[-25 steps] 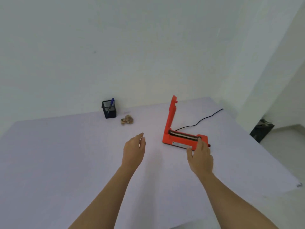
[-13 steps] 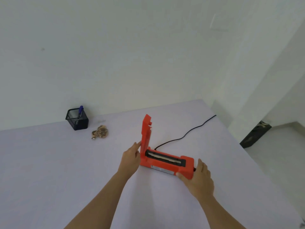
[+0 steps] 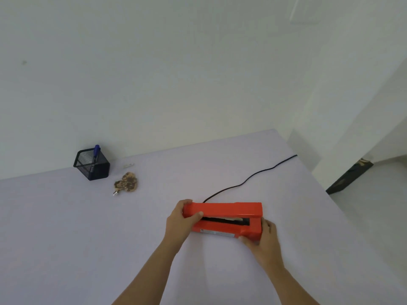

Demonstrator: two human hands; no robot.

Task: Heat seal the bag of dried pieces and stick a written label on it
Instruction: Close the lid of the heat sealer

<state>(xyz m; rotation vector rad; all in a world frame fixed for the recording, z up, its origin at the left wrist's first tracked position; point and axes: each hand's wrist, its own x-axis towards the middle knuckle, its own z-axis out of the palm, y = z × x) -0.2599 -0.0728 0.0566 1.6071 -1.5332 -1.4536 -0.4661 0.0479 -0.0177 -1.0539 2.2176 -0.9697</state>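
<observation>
Sealer (image 3: 222, 209): left hand (image 3: 178, 223) grips lid end, right hand (image 3: 266, 238) clasps base corner.

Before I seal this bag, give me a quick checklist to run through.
1. Bag of dried pieces in the sealer: not ok, it lies beside the pen holder.
2. Sealer arm up for loading: not ok, left hand grips it lowered.
3. Base steadied: ok, right hand holds its right end.
4. Cord plugged in: cannot tell, plug out of view.
5. Pen available: ok, in holder.
</observation>
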